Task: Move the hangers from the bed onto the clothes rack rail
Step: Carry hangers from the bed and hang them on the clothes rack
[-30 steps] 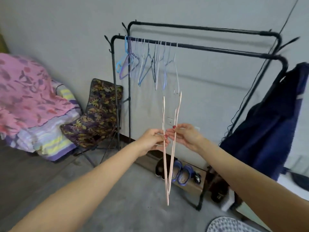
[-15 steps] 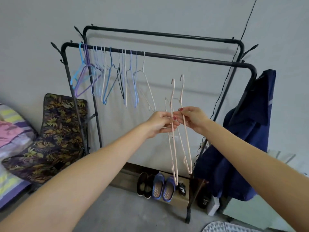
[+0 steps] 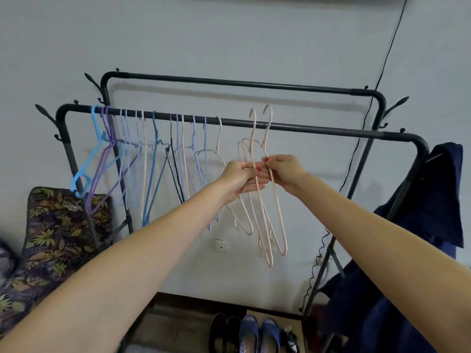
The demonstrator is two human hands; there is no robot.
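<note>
Both my left hand [image 3: 239, 175] and right hand [image 3: 284, 171] pinch thin pink plastic hangers [image 3: 267, 200], long axis upright, hooks poking just above the black metal rail [image 3: 318, 129] mid-frame.

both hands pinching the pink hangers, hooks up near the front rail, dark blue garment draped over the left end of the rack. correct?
One error: the dark blue garment is draped over the right end of the rack, not the left, as the head view shows. The rest holds: the left hand and right hand pinch the pink hangers, hooks up near the front rail.
</note>
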